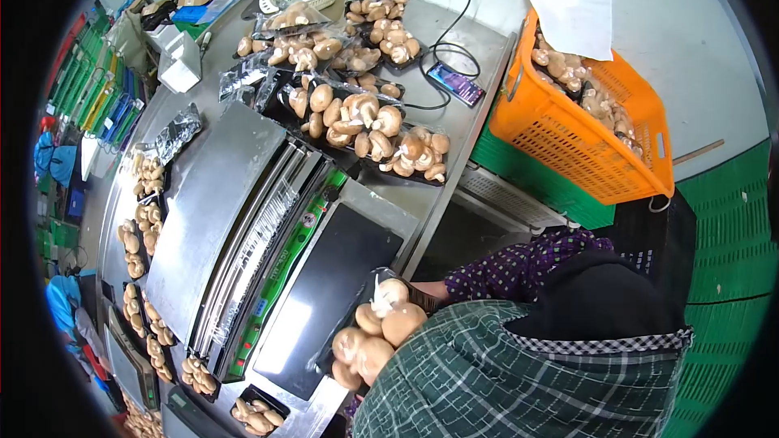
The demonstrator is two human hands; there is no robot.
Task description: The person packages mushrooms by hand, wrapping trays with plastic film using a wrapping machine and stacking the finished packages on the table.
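Note:
A tray of shiitake mushrooms (381, 326), large tan caps with one white stem upward, is held up close to my body, in front of the machine's black plate (324, 296). My right hand (436, 290) is at the tray's upper edge, with the wrist coming out of a purple dotted sleeve. Its fingers are hidden behind the tray, closed on it. Of my left arm only a sliver of sleeve (352, 407) shows below the mushrooms; the left hand is hidden. Just beyond lies the wrapping machine, with its green control strip (268, 296) and clear film roll (268, 227).
Several mushroom trays (357, 118) are piled behind the machine, with more in a row (150, 227) along its far side. A phone (456, 83) with a black cable lies on the metal table. An orange crate (580, 142) of mushrooms stands on a green crate (535, 174).

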